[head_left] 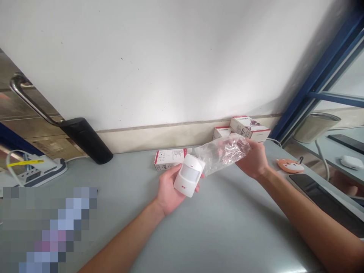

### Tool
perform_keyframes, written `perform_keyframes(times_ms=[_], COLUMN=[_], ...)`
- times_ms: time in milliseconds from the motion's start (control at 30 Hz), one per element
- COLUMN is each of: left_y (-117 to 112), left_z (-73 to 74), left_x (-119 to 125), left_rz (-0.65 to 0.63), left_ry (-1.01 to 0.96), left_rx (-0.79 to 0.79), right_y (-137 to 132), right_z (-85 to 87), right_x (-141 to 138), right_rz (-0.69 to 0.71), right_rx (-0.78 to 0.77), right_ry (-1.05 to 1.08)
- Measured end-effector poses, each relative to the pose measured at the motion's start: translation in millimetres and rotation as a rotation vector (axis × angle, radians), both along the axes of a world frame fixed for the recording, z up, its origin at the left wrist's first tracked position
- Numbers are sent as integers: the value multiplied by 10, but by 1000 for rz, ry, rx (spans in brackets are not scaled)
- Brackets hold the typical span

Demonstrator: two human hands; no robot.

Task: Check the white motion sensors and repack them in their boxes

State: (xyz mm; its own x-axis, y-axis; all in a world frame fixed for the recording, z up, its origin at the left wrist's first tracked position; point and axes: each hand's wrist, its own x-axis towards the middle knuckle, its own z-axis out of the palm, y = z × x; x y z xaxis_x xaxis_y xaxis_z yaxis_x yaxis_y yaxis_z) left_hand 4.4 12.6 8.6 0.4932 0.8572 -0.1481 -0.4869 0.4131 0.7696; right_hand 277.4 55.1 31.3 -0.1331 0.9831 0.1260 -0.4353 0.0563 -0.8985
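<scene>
The left hand (167,189) cups a white motion sensor (189,175), fingers curled round its left edge, above the grey table (227,223). Just right, the right hand (253,159) grips a crumpled clear plastic bag (223,151) whose open end touches the sensor's top.

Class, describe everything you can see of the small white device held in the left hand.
The white device is a rounded box of smooth plastic, like a motion sensor. Its face has a frosted curved window, a small red dot above and red lettering below. It lies tilted in the left hand above the grey table, fingers gripping its edges. Its top corner is near the mouth of the clear plastic bag.
</scene>
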Motion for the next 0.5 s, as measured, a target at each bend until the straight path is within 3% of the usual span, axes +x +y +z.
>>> perform_keyframes(times_ms=[167, 500], left_y=[12, 26], left_z=[-36, -34], left_x=[-17, -28], left_rz=[13, 15], left_ry=[0, 9], left_rx=[-2, -28], right_y=[-15, 26], right_z=[64, 41], right_x=[17, 6], right_rz=[-114, -81], right_rx=[26, -12], right_ry=[-47, -40])
